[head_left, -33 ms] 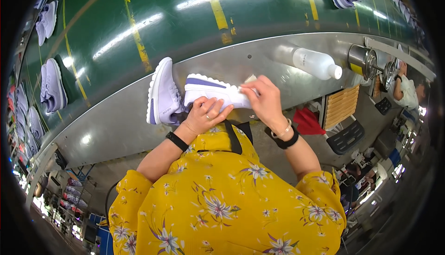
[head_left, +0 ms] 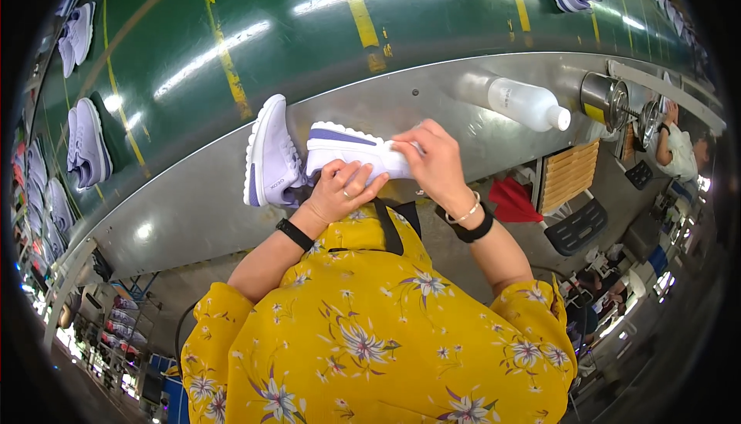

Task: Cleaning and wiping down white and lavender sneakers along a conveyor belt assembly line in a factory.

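Observation:
A lilac sneaker (head_left: 340,151) lies on its side on the metal ledge, its white sole with a purple band facing away from me. My left hand (head_left: 341,192) grips its upper from the near side, fingers curled over it. At the sneaker's right end my right hand (head_left: 432,160) is closed in a pinch against the white sole edge. A small pale piece is between its fingers, mostly hidden now; its kind cannot be made out. Another lilac sneaker (head_left: 268,150) stands just left of the held one, toe pointing away.
A white plastic bottle (head_left: 526,104) lies on the metal ledge (head_left: 185,200) at right, near a metal canister (head_left: 603,102). Beyond the ledge runs a green conveyor belt (head_left: 285,54) carrying pairs of lilac shoes (head_left: 89,143). A wooden slatted rack (head_left: 570,177) and a co-worker (head_left: 683,146) are at right.
My right hand has shifted slightly left along the sole edge, and the pale piece in its fingers shows less. The left hand and both sneakers have stayed in place.

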{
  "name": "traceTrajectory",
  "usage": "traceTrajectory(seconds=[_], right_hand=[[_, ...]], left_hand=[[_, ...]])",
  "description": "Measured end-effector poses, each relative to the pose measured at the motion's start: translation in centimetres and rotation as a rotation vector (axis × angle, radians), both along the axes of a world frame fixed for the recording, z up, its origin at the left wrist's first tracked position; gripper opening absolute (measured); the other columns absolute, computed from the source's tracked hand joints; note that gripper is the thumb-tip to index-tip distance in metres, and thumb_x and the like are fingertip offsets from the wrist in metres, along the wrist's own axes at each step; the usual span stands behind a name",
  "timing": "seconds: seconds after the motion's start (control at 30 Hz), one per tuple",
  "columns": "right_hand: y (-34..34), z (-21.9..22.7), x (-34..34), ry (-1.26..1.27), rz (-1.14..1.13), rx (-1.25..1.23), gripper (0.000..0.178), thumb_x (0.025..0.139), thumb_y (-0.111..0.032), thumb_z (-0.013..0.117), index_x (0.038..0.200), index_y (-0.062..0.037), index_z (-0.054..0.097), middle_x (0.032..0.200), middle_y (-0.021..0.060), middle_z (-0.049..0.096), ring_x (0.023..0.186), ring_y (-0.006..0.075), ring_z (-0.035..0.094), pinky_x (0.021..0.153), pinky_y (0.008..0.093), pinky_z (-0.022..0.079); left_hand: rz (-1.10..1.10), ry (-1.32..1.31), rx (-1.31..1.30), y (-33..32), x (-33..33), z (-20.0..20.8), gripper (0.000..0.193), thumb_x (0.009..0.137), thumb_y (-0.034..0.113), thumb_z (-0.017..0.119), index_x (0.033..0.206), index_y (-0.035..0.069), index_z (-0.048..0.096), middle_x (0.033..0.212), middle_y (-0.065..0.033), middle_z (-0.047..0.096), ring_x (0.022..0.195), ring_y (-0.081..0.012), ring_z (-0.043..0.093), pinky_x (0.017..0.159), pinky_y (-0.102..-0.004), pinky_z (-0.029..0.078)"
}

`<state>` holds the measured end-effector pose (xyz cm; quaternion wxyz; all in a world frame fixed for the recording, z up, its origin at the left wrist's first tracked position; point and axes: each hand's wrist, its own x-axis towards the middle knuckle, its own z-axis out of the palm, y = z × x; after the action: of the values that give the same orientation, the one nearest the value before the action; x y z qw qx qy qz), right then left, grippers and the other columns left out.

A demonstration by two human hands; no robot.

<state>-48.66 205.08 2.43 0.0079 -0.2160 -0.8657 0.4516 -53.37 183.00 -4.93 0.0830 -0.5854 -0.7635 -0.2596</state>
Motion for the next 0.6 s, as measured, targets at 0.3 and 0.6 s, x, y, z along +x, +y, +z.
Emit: traceTrajectory(seconds=[0.3,0.6], right_hand=[[0.8,0.1,3.3,0.043,0.073,0.034,0.012,0.08,0.001,0.075,0.091,-0.0031,0.073,0.081,0.0103,0.059,0.069,0.0264,0.059,0.06,0.0332,0.048],[0.4,0.2,2.1,0.087,0.168,0.064,0.011,0.082,-0.001,0.073,0.092,-0.0038,0.07,0.082,0.0106,0.056,0.072,0.0299,0.061,0.063,0.0369,0.052]], left_hand=[[0.008,-0.029,0.015,-0.1,-0.3,-0.6,0.043,0.083,0.017,0.068,0.122,0.031,0.063,0.121,0.0029,0.053,0.114,-0.0175,0.048,0.092,-0.035,0.041],[-0.001,-0.037,0.029,-0.3,-0.6,-0.9,0.043,0.081,0.015,0.071,0.12,0.033,0.064,0.122,0.0025,0.051,0.113,-0.0179,0.048,0.091,-0.034,0.042]])
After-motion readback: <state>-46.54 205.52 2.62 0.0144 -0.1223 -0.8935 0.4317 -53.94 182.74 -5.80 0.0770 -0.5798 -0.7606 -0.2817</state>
